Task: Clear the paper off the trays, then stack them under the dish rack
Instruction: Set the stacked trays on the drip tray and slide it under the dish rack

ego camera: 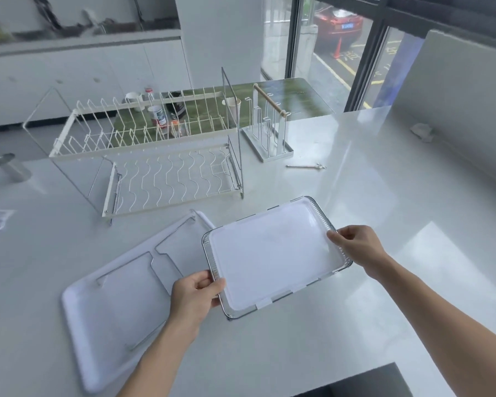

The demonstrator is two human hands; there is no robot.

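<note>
On white counter (355, 196), front of dish rack (161, 156) — both hands grip metal-rimmed tray (272, 253) w/ white paper: left hand (195, 296) on near-left edge, right hand (355, 247) on far-right edge. Second tray (109, 305) lies just left, wire frame on it.

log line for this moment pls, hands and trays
left hand: grips near-left edge of clear tray | right hand: grips right edge | white tray: flat, wire frame on it | dish rack: behind
</note>
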